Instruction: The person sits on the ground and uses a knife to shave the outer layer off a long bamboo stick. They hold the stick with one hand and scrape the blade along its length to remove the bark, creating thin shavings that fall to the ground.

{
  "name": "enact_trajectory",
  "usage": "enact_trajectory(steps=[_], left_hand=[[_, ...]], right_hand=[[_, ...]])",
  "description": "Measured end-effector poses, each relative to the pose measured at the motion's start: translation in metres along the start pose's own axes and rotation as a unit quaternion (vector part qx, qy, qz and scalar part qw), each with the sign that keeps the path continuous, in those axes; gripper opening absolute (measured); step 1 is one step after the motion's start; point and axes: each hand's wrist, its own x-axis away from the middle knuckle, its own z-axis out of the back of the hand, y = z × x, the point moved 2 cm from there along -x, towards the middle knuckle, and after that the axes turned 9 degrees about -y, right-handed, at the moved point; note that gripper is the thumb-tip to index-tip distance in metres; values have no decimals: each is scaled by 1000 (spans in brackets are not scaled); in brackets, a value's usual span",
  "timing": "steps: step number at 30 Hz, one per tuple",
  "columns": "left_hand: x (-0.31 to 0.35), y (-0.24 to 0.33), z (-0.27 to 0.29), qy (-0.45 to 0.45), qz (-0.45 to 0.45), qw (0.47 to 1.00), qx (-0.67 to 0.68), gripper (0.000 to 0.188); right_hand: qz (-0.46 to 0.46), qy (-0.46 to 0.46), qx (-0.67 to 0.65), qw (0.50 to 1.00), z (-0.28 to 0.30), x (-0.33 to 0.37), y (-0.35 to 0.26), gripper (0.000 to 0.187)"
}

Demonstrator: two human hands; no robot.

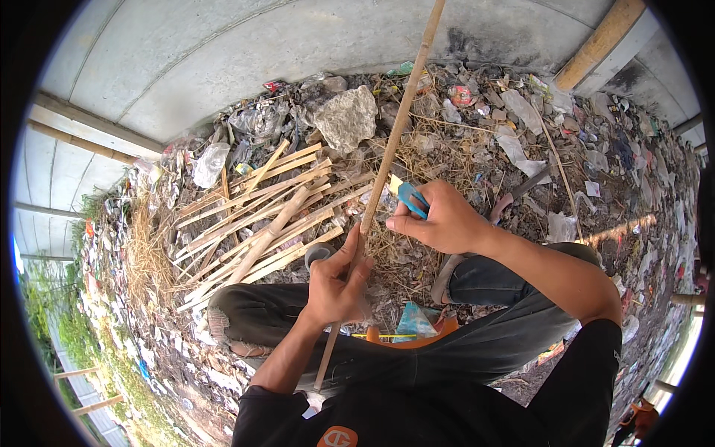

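Note:
My left hand (334,287) is closed round a long, thin bamboo stick (397,138), which slants from my lap up past the far edge of the ground. My right hand (447,216) grips a small blue tool (412,200) with a pale yellow flat end. That end is beside the stick, a little beyond my left hand; I cannot tell whether they touch. Left of the stick lies a loose pile of split wooden strips (257,220). To the right of my right hand, a long-bladed knife (512,200) rests on the litter.
A large rock (346,119) lies by the grey wall panels (223,52). Litter, dry straw (149,253) and plastic scraps cover the ground. My bent legs (514,320) frame the near area, with an orange object (417,343) between them. A bamboo post (599,45) leans at the far right.

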Motion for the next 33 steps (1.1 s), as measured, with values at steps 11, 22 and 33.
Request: enact_trajectory(steps=[11, 22, 33], left_hand=[[5, 1, -5, -94, 55, 970, 219, 56], [8, 2, -6, -197, 63, 944, 256, 57], [5, 10, -5, -223, 62, 939, 253, 52]], right_hand=[[-19, -12, -48, 999, -2, 0, -1, 55], [-44, 7, -107, 993, -8, -3, 1, 37], [19, 44, -68, 997, -13, 3, -2, 46]])
